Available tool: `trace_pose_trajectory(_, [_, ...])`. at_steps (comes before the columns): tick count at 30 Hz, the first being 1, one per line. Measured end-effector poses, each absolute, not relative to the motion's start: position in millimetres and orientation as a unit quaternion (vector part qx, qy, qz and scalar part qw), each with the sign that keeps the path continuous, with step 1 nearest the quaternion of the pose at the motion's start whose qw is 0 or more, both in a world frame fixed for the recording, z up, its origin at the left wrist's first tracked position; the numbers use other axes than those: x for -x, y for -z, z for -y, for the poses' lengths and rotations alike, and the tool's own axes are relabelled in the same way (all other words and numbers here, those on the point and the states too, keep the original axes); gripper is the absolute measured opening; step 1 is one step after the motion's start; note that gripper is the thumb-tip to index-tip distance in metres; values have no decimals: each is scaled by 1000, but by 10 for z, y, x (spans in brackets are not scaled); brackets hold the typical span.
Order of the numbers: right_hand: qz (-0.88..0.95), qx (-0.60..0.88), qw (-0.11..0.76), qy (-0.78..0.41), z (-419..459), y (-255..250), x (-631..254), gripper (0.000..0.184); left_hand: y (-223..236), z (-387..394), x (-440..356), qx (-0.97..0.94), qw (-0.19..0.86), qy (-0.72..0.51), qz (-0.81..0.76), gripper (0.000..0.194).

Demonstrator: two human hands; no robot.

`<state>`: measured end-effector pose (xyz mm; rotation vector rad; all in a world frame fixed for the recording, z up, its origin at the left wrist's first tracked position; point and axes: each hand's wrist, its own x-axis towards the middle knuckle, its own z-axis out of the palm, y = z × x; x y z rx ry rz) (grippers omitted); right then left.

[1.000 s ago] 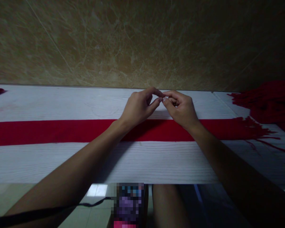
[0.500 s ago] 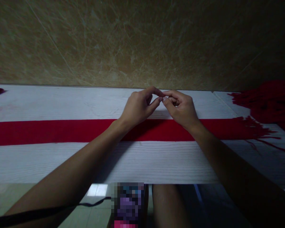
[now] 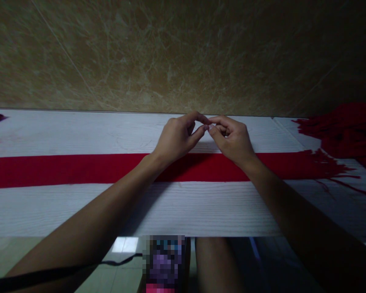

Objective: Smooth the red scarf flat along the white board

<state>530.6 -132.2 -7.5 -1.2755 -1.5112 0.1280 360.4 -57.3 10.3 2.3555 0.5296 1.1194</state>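
Left hand [image 3: 178, 136] and right hand [image 3: 235, 140], fingertips meeting, partly over a red scarf [image 3: 64, 170] laid flat along a white table [image 3: 201, 209]; whether they pinch anything is unclear. At right, crumpled red cloth [image 3: 350, 132]; behind, a marbled wall [image 3: 171, 53].

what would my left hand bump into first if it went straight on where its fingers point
Most likely the right hand: its fingertips are right by those of the left hand, touching or very nearly so; this single view leaves the exact depth unclear.
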Motion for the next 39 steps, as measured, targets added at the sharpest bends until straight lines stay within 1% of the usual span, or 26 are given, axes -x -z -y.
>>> trace_pose_trajectory(20, [643, 532, 548, -61, 1319, 80, -5307, 19, -122, 583, -3596, -858, 242, -410, -192, 20])
trace_pose_trajectory(39, [642, 533, 548, -58, 1315, 82, -5303, 20, -124, 592, -3593, -860, 238, -406, -197, 20])
